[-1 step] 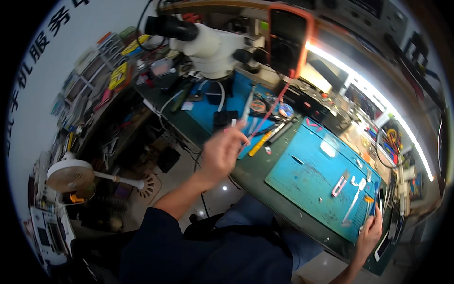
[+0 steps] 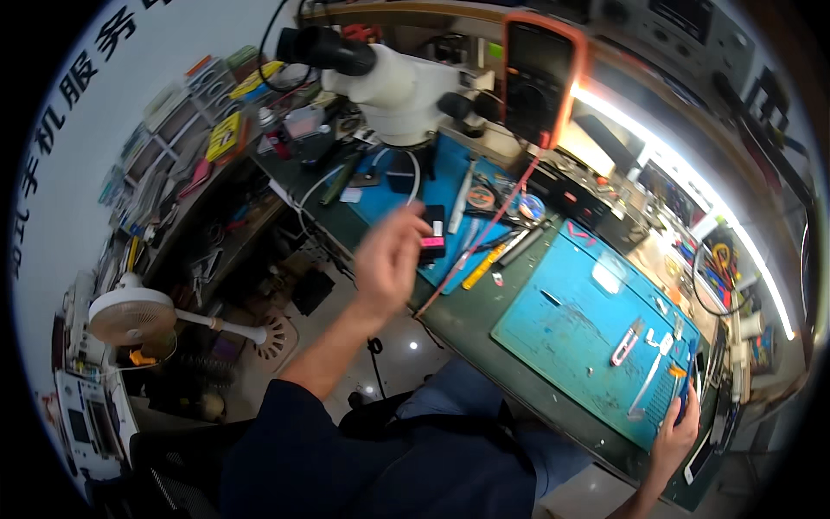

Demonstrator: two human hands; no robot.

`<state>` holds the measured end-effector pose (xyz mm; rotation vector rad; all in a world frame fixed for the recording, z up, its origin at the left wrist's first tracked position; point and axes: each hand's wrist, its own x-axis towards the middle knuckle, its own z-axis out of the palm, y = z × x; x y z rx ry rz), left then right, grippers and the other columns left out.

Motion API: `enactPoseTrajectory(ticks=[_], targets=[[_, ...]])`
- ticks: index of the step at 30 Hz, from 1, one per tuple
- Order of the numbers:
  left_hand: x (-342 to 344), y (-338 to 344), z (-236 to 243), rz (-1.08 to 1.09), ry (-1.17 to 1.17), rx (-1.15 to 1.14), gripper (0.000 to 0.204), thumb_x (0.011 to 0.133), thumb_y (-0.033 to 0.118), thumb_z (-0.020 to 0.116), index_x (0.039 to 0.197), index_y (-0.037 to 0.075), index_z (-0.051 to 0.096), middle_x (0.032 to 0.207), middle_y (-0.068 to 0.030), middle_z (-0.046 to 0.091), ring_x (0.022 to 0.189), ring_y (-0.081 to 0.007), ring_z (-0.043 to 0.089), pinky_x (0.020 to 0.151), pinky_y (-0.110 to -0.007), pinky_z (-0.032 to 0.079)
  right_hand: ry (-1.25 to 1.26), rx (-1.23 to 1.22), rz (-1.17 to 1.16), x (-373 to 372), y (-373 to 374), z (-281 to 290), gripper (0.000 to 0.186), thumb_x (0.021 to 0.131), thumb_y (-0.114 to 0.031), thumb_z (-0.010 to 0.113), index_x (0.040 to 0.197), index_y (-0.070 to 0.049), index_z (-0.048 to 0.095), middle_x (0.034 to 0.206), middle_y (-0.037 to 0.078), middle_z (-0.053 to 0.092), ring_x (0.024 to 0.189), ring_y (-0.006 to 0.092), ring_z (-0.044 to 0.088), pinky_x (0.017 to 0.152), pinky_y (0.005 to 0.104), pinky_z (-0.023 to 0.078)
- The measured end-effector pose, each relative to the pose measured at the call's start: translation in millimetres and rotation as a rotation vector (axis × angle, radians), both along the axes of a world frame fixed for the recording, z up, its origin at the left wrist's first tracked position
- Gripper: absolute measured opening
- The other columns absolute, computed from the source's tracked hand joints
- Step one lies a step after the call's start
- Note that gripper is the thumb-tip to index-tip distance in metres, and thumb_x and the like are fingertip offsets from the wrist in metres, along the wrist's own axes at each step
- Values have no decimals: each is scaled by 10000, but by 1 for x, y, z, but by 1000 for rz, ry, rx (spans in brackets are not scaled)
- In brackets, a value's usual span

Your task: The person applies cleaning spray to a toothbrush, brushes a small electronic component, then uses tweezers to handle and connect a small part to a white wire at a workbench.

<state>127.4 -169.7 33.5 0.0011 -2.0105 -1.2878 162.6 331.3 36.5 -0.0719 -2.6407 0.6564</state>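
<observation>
Pink-labelled block point(image 2: 435, 237) flanks left hand point(image 2: 387, 264), grip unclear; right hand point(image 2: 676, 432) grasps blue object point(image 2: 686, 391).

Just left of the right hand point(image 2: 677, 430), the blue mat point(image 2: 553, 337) looks matt and rubbery, scuffed with dark marks. Beyond the left hand point(image 2: 387, 264), the microscope point(image 2: 402, 91) has a smooth white body and the multimeter point(image 2: 540, 78) an orange plastic-looking casing; below that hand, the floor point(image 2: 398, 365) shines glossy beside the dark, matt cloth shirt point(image 2: 277, 432).
</observation>
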Motion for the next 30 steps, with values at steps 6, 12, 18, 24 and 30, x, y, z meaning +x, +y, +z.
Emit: enactPoseTrajectory(ticks=[6, 12, 18, 24, 30], targets=[[-84, -279, 0, 928, 129, -291, 851, 844, 210, 801, 1518, -24, 337, 1430, -252, 443, 1324, -427, 430, 1125, -483, 368, -89, -113, -58, 4, -3, -5, 339, 1047, -110, 528, 1344, 40, 590, 1177, 192, 680, 1013, 256, 659, 892, 374, 513], [-118, -441, -16, 825, -85, -559, 914, 745, 319, 855, 1459, -57, 426, 1337, -282, 596, 1251, -425, 577, 1068, -448, 446, -314, -420, -26, 13, -58, 13, 349, 1046, -91, 529, 1378, -22, 610, 852, 11, 605, 632, 56, 492, 556, 229, 424], [-83, -400, -1, 977, 242, -981, 798, 855, 331, 806, 1444, -64, 441, 1368, -281, 559, 1301, -434, 514, 1109, -462, 393, -497, -808, 157, 38, -64, 28, 443, 1056, -72, 487, 1499, -48, 479, 843, 14, 583, 594, 30, 473, 497, 183, 380], [35, -151, 36, 160, 432, -516, 735, 858, 148, 724, 1472, 87, 324, 1212, -233, 598, 1009, -335, 636, 890, -467, 544, -791, -1341, 350, 43, -69, 33, 514, 1057, -89, 456, 1561, -44, 364, 946, 77, 591, 598, 48, 482, 470, 175, 382], [22, 34, 18, -696, 237, -680, 615, 718, 126, 878, 1255, 237, 599, 1252, -180, 572, 1085, -345, 633, 874, -446, 570, -967, -1698, 352, 46, -75, 30, 530, 1063, -100, 429, 1580, -54, 326, 955, 101, 573, 532, 49, 416, 415, 177, 325]])
